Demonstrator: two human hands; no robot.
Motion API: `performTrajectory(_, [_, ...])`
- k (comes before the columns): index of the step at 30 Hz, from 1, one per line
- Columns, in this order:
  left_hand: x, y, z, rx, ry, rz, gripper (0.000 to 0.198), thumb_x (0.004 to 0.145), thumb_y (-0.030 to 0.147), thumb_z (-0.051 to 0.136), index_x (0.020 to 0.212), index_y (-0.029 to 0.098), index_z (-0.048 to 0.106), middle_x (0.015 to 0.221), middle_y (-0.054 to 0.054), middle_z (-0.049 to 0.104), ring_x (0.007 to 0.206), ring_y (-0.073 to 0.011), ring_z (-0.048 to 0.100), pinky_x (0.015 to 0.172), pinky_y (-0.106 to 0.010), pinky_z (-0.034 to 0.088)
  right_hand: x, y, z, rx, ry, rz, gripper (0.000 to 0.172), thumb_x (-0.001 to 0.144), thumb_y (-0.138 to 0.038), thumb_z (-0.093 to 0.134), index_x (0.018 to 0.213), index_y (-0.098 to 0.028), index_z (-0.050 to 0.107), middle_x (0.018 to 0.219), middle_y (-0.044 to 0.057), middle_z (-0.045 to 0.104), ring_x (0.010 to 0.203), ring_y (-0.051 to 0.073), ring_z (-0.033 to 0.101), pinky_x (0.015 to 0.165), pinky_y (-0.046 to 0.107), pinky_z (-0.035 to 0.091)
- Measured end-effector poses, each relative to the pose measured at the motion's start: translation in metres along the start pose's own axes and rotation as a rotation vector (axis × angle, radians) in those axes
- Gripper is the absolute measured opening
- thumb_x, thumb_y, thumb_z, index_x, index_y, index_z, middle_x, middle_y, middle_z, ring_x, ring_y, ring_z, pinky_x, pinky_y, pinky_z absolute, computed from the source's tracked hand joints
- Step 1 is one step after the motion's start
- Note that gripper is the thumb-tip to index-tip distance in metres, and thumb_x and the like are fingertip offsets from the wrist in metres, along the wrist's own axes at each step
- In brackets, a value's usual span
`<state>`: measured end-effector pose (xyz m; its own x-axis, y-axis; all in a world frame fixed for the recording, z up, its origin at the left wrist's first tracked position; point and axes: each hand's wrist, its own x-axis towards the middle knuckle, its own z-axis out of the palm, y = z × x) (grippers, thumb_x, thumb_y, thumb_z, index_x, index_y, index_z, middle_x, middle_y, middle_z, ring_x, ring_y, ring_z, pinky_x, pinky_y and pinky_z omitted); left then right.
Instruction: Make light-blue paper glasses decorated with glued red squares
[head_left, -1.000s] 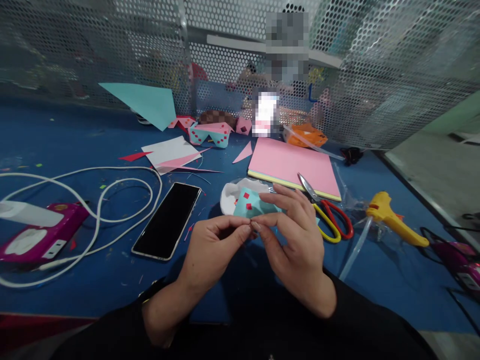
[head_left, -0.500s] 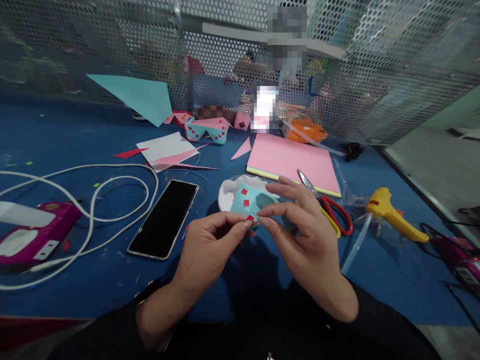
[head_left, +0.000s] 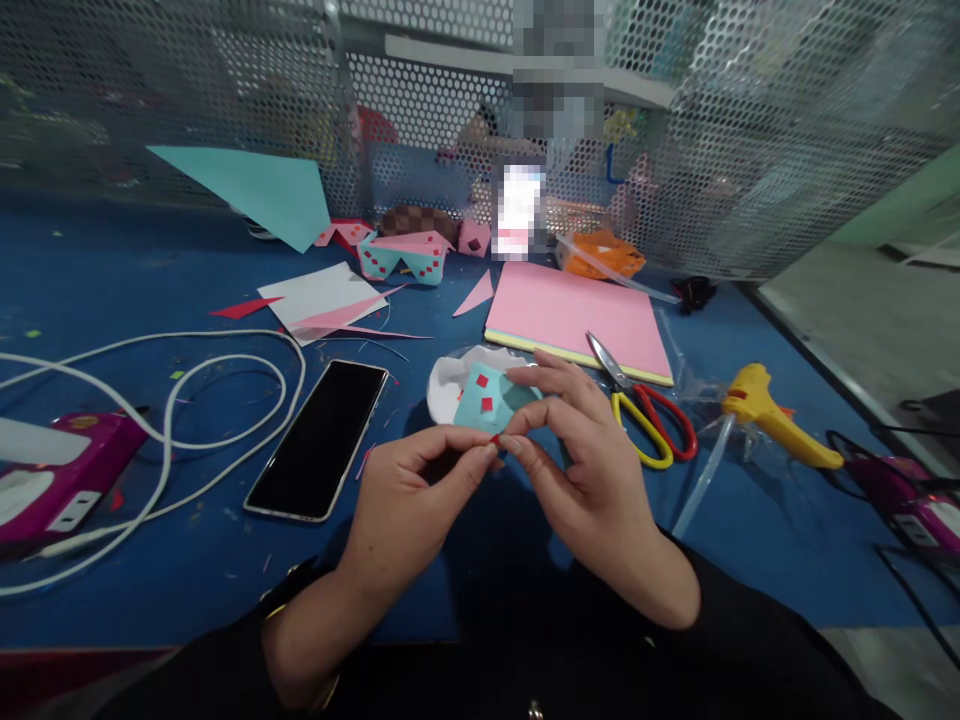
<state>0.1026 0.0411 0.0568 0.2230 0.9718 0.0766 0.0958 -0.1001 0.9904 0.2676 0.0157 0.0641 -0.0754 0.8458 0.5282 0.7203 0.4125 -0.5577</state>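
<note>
Head view: far left, white cable (head_left: 165, 445) loops across your blue table (head_left: 150, 280); then dark phone (head_left: 319, 440), white sheet (head_left: 319, 290) beyond. Your left hand (head_left: 405, 500) pinches a tiny red piece (head_left: 494, 439), just in front of the red-dotted turquoise paper (head_left: 469, 405), which overlaps the white dish (head_left: 441, 385). Your right hand (head_left: 592, 470) partly blocks that paper; thumb and index meet beside the red piece, grip unclear. Scissors (head_left: 624, 383) lie close by, blades over the pink paper stack (head_left: 577, 310); yellow glue gun (head_left: 772, 415) farther right.
</note>
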Motion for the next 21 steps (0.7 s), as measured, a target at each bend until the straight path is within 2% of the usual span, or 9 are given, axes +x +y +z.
performTrajectory(4, [0.0, -0.001, -0.001, -0.02, 0.0, -0.041, 0.006, 0.08, 0.023, 0.075, 0.081, 0.025, 0.081, 0.074, 0.002, 0.08, 0.07, -0.0138, 0.074, 0.069, -0.019, 0.057, 0.003, 0.001, -0.006, 0.074, 0.004, 0.046, 0.006, 0.091, -0.018, 0.061, 0.087, -0.023, 0.061, 0.128, 0.009, 0.066, 0.134, 0.026, 0.05, 0.11, 0.051, 0.038])
performTrajectory(8, [-0.001, -0.001, -0.002, -0.012, -0.018, -0.048, 0.007, 0.081, 0.025, 0.075, 0.082, 0.026, 0.082, 0.076, 0.002, 0.08, 0.073, -0.015, 0.074, 0.072, -0.021, 0.057, 0.01, 0.01, -0.018, 0.138, 0.019, 0.167, 0.008, 0.091, -0.021, 0.06, 0.083, -0.022, 0.062, 0.125, 0.01, 0.068, 0.123, 0.026, 0.059, 0.105, 0.048, 0.042])
performTrajectory(11, [-0.002, -0.001, -0.002, 0.039, -0.024, -0.039, 0.006, 0.081, 0.026, 0.075, 0.082, 0.026, 0.081, 0.078, 0.001, 0.081, 0.076, -0.0165, 0.074, 0.076, -0.024, 0.057, 0.015, 0.017, -0.026, 0.215, -0.095, 0.271, 0.012, 0.09, -0.022, 0.06, 0.079, -0.021, 0.061, 0.113, 0.008, 0.072, 0.11, 0.024, 0.065, 0.094, 0.043, 0.047])
performTrajectory(13, [-0.001, -0.001, -0.002, 0.066, -0.028, -0.037, 0.006, 0.08, 0.026, 0.075, 0.081, 0.025, 0.081, 0.078, 0.0, 0.08, 0.076, -0.0174, 0.074, 0.077, -0.026, 0.057, 0.017, 0.019, -0.027, 0.251, -0.193, 0.324, 0.013, 0.09, -0.024, 0.06, 0.078, -0.021, 0.061, 0.098, 0.006, 0.072, 0.094, 0.02, 0.066, 0.081, 0.036, 0.05])
performTrajectory(16, [-0.001, -0.001, -0.001, 0.078, -0.049, -0.062, 0.007, 0.08, 0.028, 0.075, 0.079, 0.023, 0.079, 0.077, -0.001, 0.079, 0.073, -0.0174, 0.072, 0.072, -0.026, 0.055, 0.017, 0.018, -0.027, 0.25, -0.235, 0.362, 0.012, 0.09, -0.025, 0.058, 0.079, -0.02, 0.061, 0.08, 0.001, 0.066, 0.068, 0.014, 0.058, 0.061, 0.029, 0.044])
performTrajectory(18, [-0.001, 0.0, -0.001, 0.063, -0.06, -0.097, 0.013, 0.08, 0.031, 0.076, 0.073, 0.02, 0.074, 0.072, -0.002, 0.077, 0.068, -0.0161, 0.071, 0.063, -0.024, 0.053, 0.016, 0.016, -0.026, 0.237, -0.22, 0.352, 0.011, 0.09, -0.024, 0.058, 0.08, -0.02, 0.06, 0.077, 0.0, 0.064, 0.06, 0.012, 0.052, 0.058, 0.028, 0.041])
performTrajectory(21, [0.0, -0.002, 0.0, -0.052, -0.032, -0.164, 0.027, 0.077, 0.031, 0.079, 0.065, 0.02, 0.057, 0.061, 0.002, 0.068, 0.064, -0.0153, 0.071, 0.054, -0.02, 0.049, 0.015, 0.015, -0.025, 0.202, -0.213, 0.311, 0.01, 0.09, -0.022, 0.057, 0.08, -0.021, 0.059, 0.078, 0.0, 0.064, 0.059, 0.011, 0.05, 0.059, 0.028, 0.041])
